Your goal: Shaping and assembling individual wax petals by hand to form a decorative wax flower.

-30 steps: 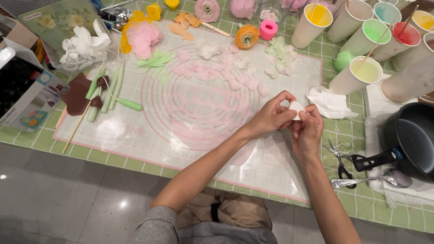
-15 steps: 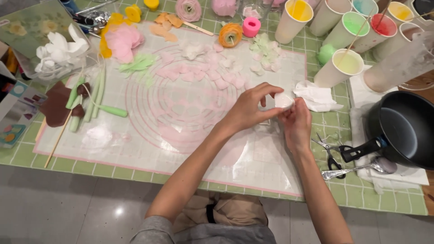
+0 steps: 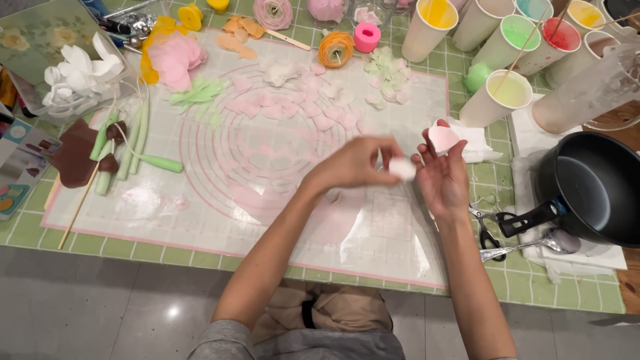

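Note:
My left hand [image 3: 352,164] pinches a small white lump [image 3: 402,168] between its fingertips, blurred by motion. My right hand [image 3: 444,179] is palm up just to its right, holding a pale pink petal [image 3: 442,138] at the fingertips. Both hands hover over the right part of a translucent mat with pink ring markings [image 3: 200,200]. Several loose pink petals [image 3: 293,107] lie scattered on the mat in front of the hands.
Paper cups of coloured liquid [image 3: 499,99] stand at the back right, with white tissue [image 3: 475,141] beside them. A black pan [image 3: 593,187], scissors [image 3: 489,235] and a spoon [image 3: 557,241] lie at the right. Green stems [image 3: 127,143], finished flowers [image 3: 337,48] and a brown piece [image 3: 73,157] sit left and back.
My hands have come apart. The left now carries the white lump alone, and the right has opened upward with the pink petal at its fingertips.

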